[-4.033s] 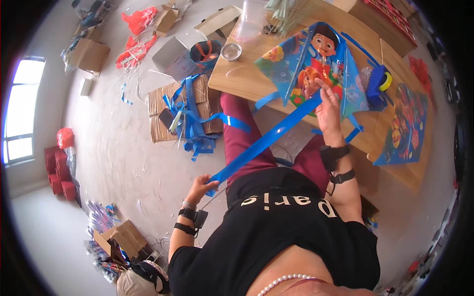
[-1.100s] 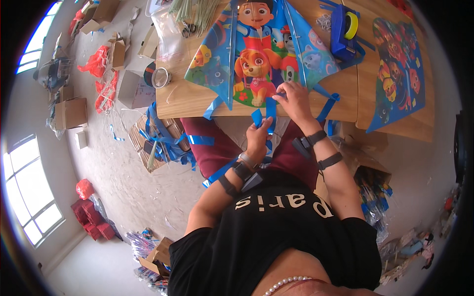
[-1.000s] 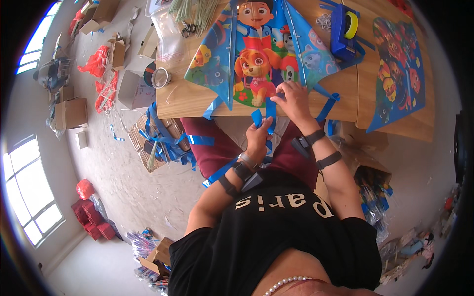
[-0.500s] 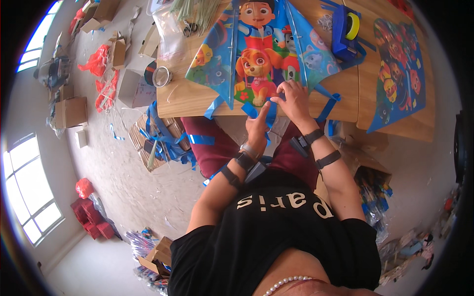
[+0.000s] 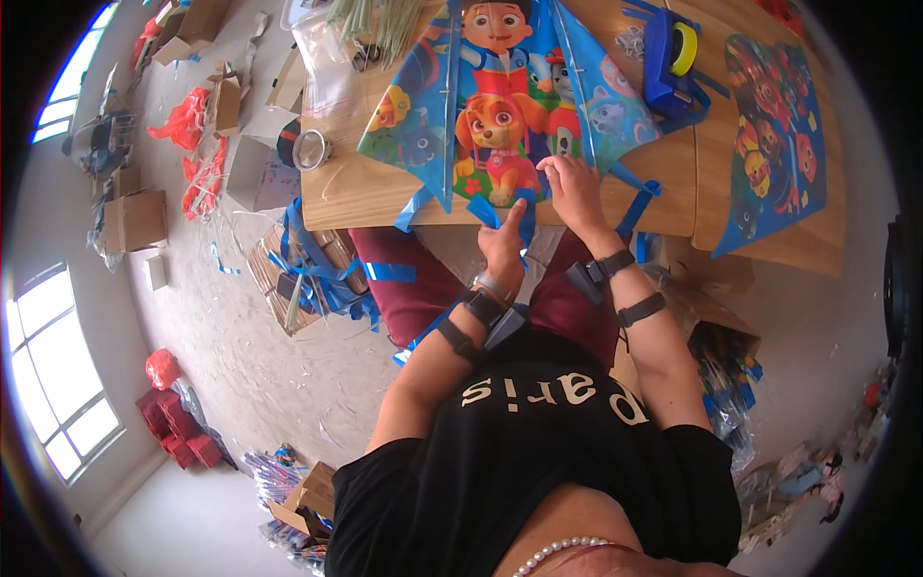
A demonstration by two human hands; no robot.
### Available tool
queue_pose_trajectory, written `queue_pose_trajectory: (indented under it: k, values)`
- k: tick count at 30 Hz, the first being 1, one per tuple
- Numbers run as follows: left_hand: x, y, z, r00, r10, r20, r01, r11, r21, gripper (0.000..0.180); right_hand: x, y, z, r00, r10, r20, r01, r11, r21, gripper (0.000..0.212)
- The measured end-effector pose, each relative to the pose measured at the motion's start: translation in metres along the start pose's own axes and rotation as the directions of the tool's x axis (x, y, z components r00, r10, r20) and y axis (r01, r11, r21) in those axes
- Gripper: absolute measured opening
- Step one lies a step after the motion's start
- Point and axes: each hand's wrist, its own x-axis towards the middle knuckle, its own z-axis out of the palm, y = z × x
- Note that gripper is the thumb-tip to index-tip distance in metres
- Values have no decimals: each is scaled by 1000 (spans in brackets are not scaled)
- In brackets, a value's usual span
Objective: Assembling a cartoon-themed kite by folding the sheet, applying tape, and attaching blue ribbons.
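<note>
A kite printed with cartoon characters lies on the wooden table, its lower edge toward me. Blue ribbon tails hang from that edge. My left hand is closed on a blue ribbon at the kite's bottom middle, thumb side up at the table edge. Just to its right, my right hand is over the kite's lower edge, fingers loosely bent and apart from the ribbon; I see nothing in them. Another blue ribbon hangs at the left corner, and a further ribbon at the right.
A blue tape dispenser with yellow tape stands right of the kite. Another printed kite sheet lies farther right. At left are a tape roll, clear plastic bags and thin pale sticks. Cardboard boxes stand on the floor.
My right hand has drawn up and slightly right, away from the ribbon and my left fingers. My left hand stays at the ribbon, nearly unmoved.
</note>
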Motion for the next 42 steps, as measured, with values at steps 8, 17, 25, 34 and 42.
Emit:
queue_pose_trajectory:
  k: [8,17,25,34,42]
  values:
    - [4,-4,-4,999,8,45,-6,999,-31,38,0,0,-2,999,1,38,-1,1000,16,8]
    - [-2,2,-1,1000,12,28,-12,1000,-16,37,0,-1,-3,999,-13,38,12,1000,11,6]
    - [-5,3,-2,999,2,41,-1,1000,-13,34,-1,1,-2,999,-16,30,15,1000,15,6]
    - [-8,4,-1,999,7,45,-7,1000,-3,38,-1,2,-2,999,-18,34,17,1000,23,7]
    - [-10,6,0,999,-1,54,1,1000,-1,35,0,1,-6,999,-13,34,12,1000,20,8]
